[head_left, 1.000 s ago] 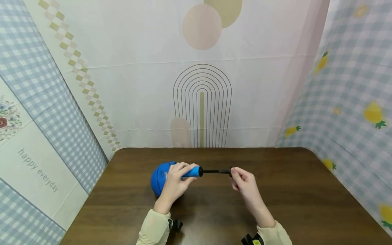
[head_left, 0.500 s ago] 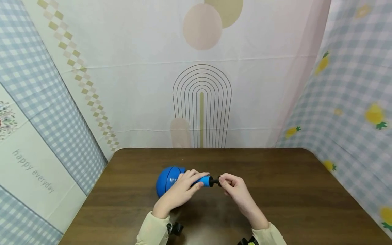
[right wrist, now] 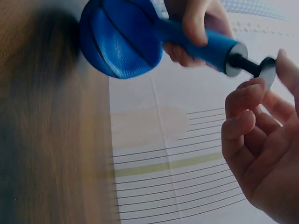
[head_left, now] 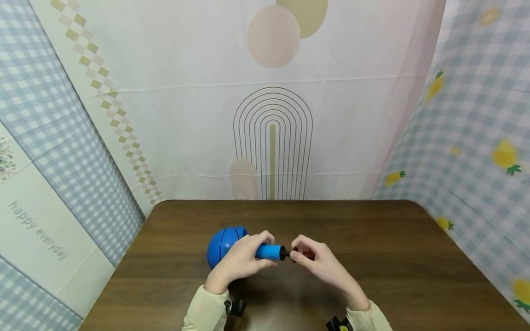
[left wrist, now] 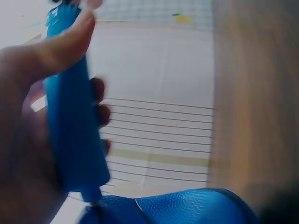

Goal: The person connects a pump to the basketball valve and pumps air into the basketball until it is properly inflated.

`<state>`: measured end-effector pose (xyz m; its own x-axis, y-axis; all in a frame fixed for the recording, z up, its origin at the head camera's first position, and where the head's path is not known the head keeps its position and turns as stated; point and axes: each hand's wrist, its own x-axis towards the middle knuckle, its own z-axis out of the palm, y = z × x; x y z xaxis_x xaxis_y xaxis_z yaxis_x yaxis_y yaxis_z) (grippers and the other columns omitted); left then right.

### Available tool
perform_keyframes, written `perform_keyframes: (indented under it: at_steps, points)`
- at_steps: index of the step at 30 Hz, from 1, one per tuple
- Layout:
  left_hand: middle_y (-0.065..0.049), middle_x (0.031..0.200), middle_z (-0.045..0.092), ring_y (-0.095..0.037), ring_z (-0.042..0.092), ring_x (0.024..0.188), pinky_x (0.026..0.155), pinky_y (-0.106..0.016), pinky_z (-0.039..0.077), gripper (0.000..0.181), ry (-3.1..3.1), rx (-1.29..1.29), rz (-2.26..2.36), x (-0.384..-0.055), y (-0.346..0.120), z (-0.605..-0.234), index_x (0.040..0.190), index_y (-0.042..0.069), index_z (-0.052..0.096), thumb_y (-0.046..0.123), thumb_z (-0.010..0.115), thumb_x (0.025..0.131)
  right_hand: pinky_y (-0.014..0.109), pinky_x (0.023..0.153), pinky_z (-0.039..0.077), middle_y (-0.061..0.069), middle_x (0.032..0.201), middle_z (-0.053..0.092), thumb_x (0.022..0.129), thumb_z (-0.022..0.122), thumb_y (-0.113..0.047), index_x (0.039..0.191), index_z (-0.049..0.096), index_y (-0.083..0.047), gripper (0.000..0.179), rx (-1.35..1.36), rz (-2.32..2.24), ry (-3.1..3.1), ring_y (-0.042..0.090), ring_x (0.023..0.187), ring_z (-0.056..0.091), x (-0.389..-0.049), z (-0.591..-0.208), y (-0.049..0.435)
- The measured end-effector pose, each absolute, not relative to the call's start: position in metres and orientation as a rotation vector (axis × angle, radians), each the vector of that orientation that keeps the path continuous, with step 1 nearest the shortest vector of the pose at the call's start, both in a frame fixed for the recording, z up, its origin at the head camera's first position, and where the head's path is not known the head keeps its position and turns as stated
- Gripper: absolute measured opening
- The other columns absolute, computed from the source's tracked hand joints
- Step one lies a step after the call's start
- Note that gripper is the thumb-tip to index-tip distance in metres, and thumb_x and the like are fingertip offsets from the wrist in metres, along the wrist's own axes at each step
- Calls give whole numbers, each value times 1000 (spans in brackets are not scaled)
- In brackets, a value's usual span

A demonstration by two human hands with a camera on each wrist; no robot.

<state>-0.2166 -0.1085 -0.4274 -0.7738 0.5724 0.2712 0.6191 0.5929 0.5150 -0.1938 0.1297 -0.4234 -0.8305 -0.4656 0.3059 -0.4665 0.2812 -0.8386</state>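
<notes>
A blue hand pump [head_left: 271, 252] lies crosswise in my left hand [head_left: 238, 263], whose fingers and thumb wrap its barrel. At the pump's left end sits a blue ball [head_left: 221, 248] with black seams; in the right wrist view the ball [right wrist: 119, 39] looks slightly dented. The pump's nozzle end [left wrist: 91, 193] meets the ball in the left wrist view. My right hand [head_left: 327, 266] pinches the round black handle [right wrist: 267, 73] between thumb and curled fingers. Only a short length of black rod [right wrist: 246, 63] shows between barrel and handle.
Both hands are over a dark brown wooden table [head_left: 406, 262]. A pale cloth [head_left: 186, 138] with printed arches hangs behind its far edge. Checked cloths hang at the left [head_left: 54, 101] and right [head_left: 463, 165].
A second ago the rod stood far out; my right hand has since moved left, pushing most of it into the barrel. The pump and ball have come slightly nearer to me.
</notes>
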Motion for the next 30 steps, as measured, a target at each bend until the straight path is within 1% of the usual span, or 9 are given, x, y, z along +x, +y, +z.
perform_keyframes:
  at_steps: [4, 8, 10, 14, 17, 20, 22, 26, 30]
  points:
    - [8, 104, 66, -10, 57, 96, 91, -38, 43, 34, -2621, -972, -796, -222, -107, -434, 111, 23, 59, 35, 75, 84, 26, 45, 46, 4, 65, 57, 93, 65, -19, 99, 60, -13, 10, 826, 1606, -2496, 3, 47, 50, -193, -421, 128]
    - [7, 104, 63, -14, 55, 99, 95, -43, 41, 31, -2555, -871, -732, -227, -113, -438, 111, 25, 62, 33, 74, 84, 29, 48, 50, 8, 68, 61, 93, 66, -18, 98, 61, -12, 9, 721, 1614, -2430, 12, 49, 57, -193, -415, 136]
    - [4, 106, 61, -18, 53, 101, 97, -45, 37, 31, -2567, -807, -767, -228, -118, -439, 113, 23, 62, 33, 73, 86, 30, 48, 49, 9, 67, 60, 93, 65, -15, 98, 61, -10, 7, 668, 1640, -2389, 17, 49, 58, -193, -413, 142]
    - [-4, 118, 55, -24, 47, 112, 103, -50, 30, 35, -2616, -756, -812, -228, -119, -442, 122, 18, 58, 37, 62, 93, 28, 47, 46, 9, 64, 56, 96, 60, -12, 100, 59, -5, 8, 611, 1745, -2344, 21, 49, 56, -193, -413, 148]
    - [-5, 118, 58, -25, 51, 112, 103, -49, 34, 36, -2572, -780, -740, -226, -112, -444, 122, 15, 57, 37, 60, 93, 28, 47, 46, 11, 64, 55, 98, 56, -13, 104, 54, -2, 13, 635, 1831, -2333, 17, 50, 57, -192, -418, 140]
    - [-3, 110, 65, -21, 58, 101, 96, -44, 44, 38, -2472, -829, -677, -224, -99, -445, 119, 13, 58, 36, 66, 89, 28, 46, 46, 14, 66, 55, 100, 53, -15, 108, 52, -3, 14, 674, 1850, -2319, 11, 50, 56, -191, -424, 127]
    - [0, 104, 67, -17, 60, 94, 90, -40, 47, 39, -2421, -854, -671, -223, -92, -446, 118, 14, 59, 36, 69, 87, 29, 44, 46, 15, 67, 55, 100, 52, -13, 109, 51, -4, 13, 710, 1820, -2306, 8, 50, 55, -192, -427, 120]
    - [2, 105, 66, -14, 59, 94, 92, -39, 46, 40, -2403, -855, -723, -223, -85, -449, 119, 15, 59, 36, 69, 86, 28, 45, 45, 14, 72, 56, 98, 56, -14, 109, 54, -7, 14, 641, 1745, -2337, 6, 50, 51, -193, -427, 116]
    - [1, 105, 66, -15, 58, 94, 93, -40, 44, 40, -2421, -823, -745, -227, -93, -449, 120, 16, 58, 36, 68, 87, 24, 50, 42, 5, 76, 58, 96, 61, -20, 108, 58, -9, 16, 504, 1720, -2374, 4, 55, 46, -194, -421, 121]
